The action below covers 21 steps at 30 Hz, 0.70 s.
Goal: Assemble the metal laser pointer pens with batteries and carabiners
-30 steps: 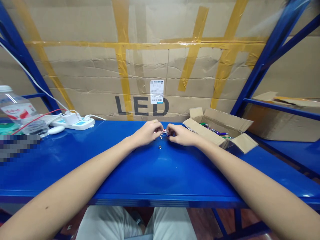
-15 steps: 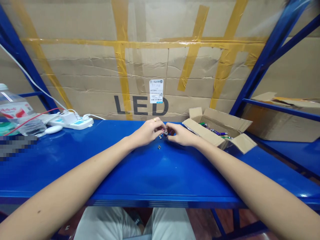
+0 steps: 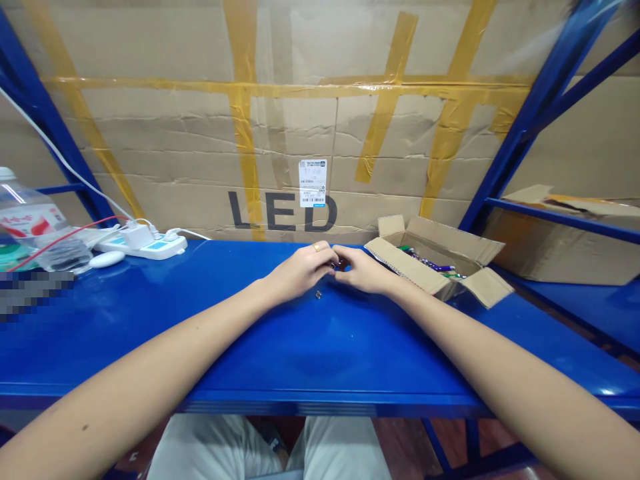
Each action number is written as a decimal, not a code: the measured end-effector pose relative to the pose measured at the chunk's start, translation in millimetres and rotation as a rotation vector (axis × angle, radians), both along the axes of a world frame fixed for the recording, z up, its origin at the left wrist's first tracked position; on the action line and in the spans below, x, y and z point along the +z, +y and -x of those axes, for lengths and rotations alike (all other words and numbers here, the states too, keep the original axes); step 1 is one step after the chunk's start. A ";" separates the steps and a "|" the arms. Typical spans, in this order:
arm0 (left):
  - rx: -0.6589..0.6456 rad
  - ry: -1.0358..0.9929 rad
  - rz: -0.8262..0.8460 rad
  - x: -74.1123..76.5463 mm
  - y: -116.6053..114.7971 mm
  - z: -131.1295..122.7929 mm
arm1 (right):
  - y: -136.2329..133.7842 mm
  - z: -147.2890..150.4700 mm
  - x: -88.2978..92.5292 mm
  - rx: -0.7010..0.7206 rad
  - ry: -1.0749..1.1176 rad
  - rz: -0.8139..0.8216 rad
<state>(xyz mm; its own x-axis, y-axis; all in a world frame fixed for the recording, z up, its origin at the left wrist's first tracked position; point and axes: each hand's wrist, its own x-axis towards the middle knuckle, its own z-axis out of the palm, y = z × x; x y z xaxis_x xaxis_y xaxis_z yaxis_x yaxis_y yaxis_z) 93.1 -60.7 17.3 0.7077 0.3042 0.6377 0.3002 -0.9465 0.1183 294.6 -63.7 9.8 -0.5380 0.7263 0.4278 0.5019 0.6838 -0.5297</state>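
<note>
My left hand (image 3: pixel 303 271) and my right hand (image 3: pixel 363 273) meet above the middle of the blue metal bench (image 3: pixel 250 347). Their fingertips close around a small metal part (image 3: pixel 337 265), which is mostly hidden by my fingers, so its exact shape is unclear. A small round metal piece (image 3: pixel 318 294) lies on the bench just below my hands, touching neither of them. To the right of my right hand stands an open cardboard box (image 3: pixel 435 252) holding several slim purple and green items (image 3: pixel 425 259).
A white power strip (image 3: pixel 150 246) with plugged-in cables, a white oval mouse (image 3: pixel 107 259) and a plastic bottle (image 3: pixel 27 220) sit at the bench's far left. Blue shelf uprights (image 3: pixel 545 107) and a taped cardboard wall (image 3: pixel 300 133) stand behind.
My hands have drawn closer together, and my left hand has shifted right. The small metal pieces earlier visible between my fingers are now mostly covered.
</note>
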 end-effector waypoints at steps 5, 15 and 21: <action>0.008 0.008 -0.042 -0.3 6.2 5.8 | 3.6 -3.3 -0.4 -0.046 0.022 -0.015; 0.055 0.035 -0.242 -1.4 -1.4 0.0 | 2.9 -3.0 1.3 -0.063 0.027 -0.059; 0.016 0.105 -0.342 -1.7 -2.2 -1.5 | 2.6 -3.5 0.5 -0.082 -0.033 -0.127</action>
<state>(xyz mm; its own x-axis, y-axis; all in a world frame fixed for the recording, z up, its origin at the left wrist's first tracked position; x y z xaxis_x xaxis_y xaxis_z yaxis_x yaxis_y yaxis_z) 94.6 -62.9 15.6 0.7713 0.0974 0.6290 0.3094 -0.9210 -0.2368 298.1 -61.1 10.3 -0.4945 0.7092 0.5025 0.5739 0.7006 -0.4239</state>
